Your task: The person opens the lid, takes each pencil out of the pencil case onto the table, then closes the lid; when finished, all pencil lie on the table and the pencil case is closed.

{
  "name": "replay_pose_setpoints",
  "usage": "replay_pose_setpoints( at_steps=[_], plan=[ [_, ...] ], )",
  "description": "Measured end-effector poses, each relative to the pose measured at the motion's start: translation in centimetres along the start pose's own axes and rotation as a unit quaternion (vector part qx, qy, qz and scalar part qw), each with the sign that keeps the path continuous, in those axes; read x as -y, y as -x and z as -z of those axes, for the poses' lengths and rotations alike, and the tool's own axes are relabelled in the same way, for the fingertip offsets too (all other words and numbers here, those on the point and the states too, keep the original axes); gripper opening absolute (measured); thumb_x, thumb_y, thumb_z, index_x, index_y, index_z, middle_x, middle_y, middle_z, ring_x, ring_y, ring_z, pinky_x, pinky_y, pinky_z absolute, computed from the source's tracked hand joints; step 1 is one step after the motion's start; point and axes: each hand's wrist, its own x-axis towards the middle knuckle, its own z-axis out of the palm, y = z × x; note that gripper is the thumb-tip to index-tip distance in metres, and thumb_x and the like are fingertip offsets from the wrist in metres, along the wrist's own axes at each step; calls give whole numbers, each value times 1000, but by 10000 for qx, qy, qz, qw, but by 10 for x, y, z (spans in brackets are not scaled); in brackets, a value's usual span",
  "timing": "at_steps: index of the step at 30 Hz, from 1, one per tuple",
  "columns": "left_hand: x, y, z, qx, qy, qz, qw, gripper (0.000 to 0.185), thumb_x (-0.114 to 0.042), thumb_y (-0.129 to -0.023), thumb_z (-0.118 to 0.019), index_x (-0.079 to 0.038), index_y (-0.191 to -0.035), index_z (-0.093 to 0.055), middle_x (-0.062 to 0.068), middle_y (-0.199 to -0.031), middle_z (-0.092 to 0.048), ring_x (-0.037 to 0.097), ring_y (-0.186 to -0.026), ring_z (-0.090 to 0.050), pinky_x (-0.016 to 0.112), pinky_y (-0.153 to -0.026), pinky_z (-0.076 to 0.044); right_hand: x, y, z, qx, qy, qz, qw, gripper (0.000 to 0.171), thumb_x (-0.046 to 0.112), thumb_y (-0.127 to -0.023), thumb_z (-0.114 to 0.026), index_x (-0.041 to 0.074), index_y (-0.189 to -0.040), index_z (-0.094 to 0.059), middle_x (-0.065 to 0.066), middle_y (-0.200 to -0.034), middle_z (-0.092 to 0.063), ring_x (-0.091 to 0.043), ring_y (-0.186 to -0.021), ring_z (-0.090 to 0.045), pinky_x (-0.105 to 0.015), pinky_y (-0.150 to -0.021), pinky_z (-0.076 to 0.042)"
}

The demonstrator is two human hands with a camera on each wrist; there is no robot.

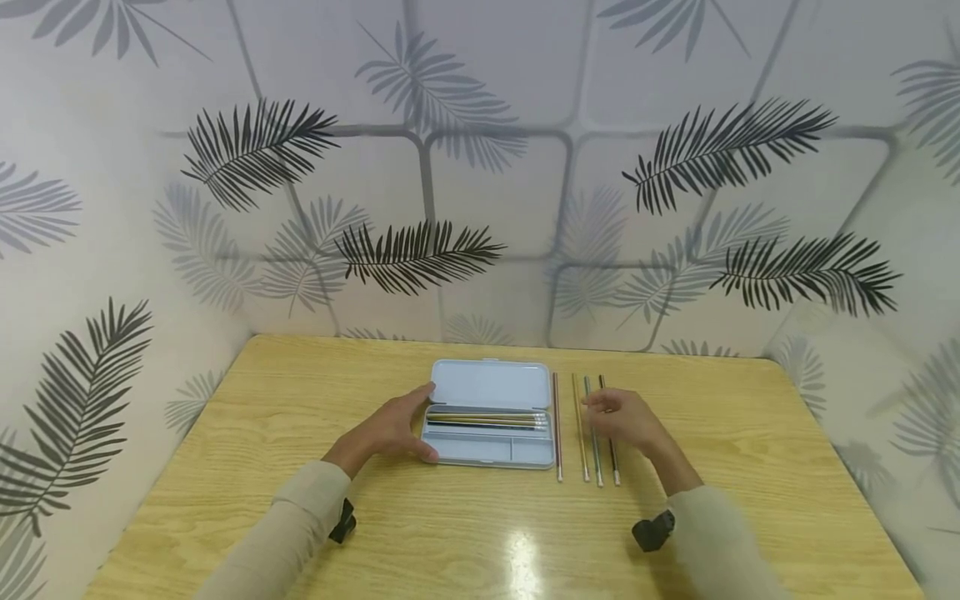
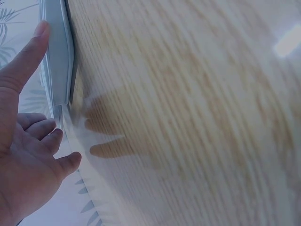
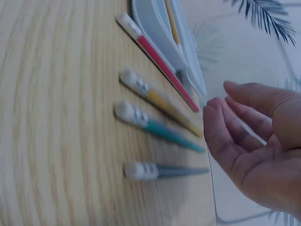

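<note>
A light blue pencil case [image 1: 459,447] lies with its lid [image 1: 491,383] folded back, several pencils [image 1: 480,419] in its long compartment. At its left end is my left hand [image 1: 386,427], fingers spread, with the thumb [image 2: 41,35] against the case's front side. My right hand [image 1: 618,414] hovers over the loose pencils right of the case, thumb and fingers loosely bent with nothing between them. Those pencils lie side by side, eraser ends toward me: a red pencil [image 3: 157,59], a yellow pencil [image 3: 164,103], a green pencil [image 3: 167,133] and a dark pencil [image 3: 181,170].
Everything lies on a wood-grain table [image 1: 442,525], which meets a leaf-patterned wall [image 1: 487,300] at the back. The case's front part has a divider [image 1: 512,450] between two smaller compartments. A black wrist camera [image 1: 652,531] sits under the right wrist.
</note>
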Motion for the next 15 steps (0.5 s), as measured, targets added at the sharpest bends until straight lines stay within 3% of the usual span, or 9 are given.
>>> replay_pose_setpoints(
  at_steps=[3, 6, 15],
  plan=[
    [0, 0, 0, 4, 43, -18, 10000, 120, -38, -61, -88, -7, -152, -17, 11, -159, -18, 30, -146, -20, 46, -119, -22, 5, -9, -16, 100, 161, 547, 9983, 33, 13, -88, -66, -5, -115, -62, -20, -106, -66, -19, -90, -64, -28, -74, -57],
    [0, 0, 1, 2, 72, -28, 10000, 120, -38, -61, -88, -7, -152, -16, 12, -159, -18, 31, -146, -20, 46, -119, -23, 11, -19, -33, 123, 303, 789, 9963, 26, 10, -85, -69, -2, -108, -66, -17, -102, -69, -20, -92, -65, -26, -76, -56],
    [2, -1, 0, 0, 14, 14, 10000, 121, -38, -60, -89, -9, -153, -17, 10, -159, -19, 29, -146, -20, 45, -119, -23, 37, -39, -81, -87, 1050, 739, 9917, 14, 6, -82, -71, 9, -96, -71, -5, -98, -71, -18, -92, -66, -35, -84, -56]
  ],
)
